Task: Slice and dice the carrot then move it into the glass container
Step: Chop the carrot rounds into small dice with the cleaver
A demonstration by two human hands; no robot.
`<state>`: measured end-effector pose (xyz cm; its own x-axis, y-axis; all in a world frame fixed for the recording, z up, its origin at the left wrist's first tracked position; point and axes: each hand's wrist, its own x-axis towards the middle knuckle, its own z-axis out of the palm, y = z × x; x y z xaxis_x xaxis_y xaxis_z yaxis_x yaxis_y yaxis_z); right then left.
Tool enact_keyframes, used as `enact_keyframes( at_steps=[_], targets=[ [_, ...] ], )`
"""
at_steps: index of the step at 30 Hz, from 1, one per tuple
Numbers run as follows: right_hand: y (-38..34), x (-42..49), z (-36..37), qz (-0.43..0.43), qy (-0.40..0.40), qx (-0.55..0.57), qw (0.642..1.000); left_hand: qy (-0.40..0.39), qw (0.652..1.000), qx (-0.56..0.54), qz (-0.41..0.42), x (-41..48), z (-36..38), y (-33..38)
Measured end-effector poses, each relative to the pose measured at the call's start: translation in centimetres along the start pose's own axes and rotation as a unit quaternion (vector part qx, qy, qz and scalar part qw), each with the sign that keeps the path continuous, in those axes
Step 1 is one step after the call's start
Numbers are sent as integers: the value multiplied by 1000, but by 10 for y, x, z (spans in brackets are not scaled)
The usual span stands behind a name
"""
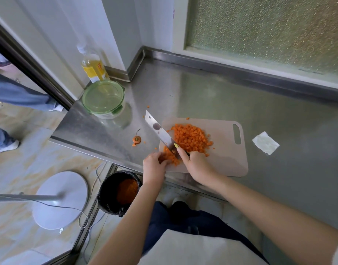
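Head camera: the diced carrot (pixel 191 138) lies in a loose orange pile on the middle of a beige cutting board (pixel 227 157). A smaller heap (pixel 171 156) sits at the board's near left corner. The left hand (pixel 154 163) is curled over this smaller heap, with bent fingers pressing down on the pieces. The right hand (pixel 195 164) is wrapped around the handle of a cleaver (pixel 158 129), its forefinger stretched out along the back of the blade. The blade slants away to the left between the two carrot piles, and its tip reaches past the board's edge.

A cut carrot top (pixel 136 139) and a few stray bits lie on the steel bench (pixel 202 92) just left of the board. Farther left, near the bench edge, stands the glass container (pixel 104 98) with its green lid on, and an oil bottle (pixel 92 67) stands behind it. A folded paper tissue (pixel 265 142) lies to the right of the board. On the floor below, a black bin (pixel 110 197) holds orange scraps.
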<state>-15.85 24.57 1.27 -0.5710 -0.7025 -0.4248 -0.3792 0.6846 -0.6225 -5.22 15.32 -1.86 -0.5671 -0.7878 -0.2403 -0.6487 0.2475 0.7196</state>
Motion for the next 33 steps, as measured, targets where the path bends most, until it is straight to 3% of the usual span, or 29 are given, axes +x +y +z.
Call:
enact_keyframes(
  at_steps=[9, 19, 28, 33],
  targets=[
    [4, -13, 1, 18, -29, 29, 999, 6, 1000, -15, -12, -4, -2, 4],
    [6, -15, 10, 9, -59, -42, 997, 5, 997, -45, -56, -1, -1, 9],
    [-2, -11, 19, 22, -33, -123, 992, 8, 996, -59, -64, 0, -1, 12],
    [-3, -4, 23, 37, -28, -79, 996, 5, 996, -64, -65, 1, 1, 11]
  ],
)
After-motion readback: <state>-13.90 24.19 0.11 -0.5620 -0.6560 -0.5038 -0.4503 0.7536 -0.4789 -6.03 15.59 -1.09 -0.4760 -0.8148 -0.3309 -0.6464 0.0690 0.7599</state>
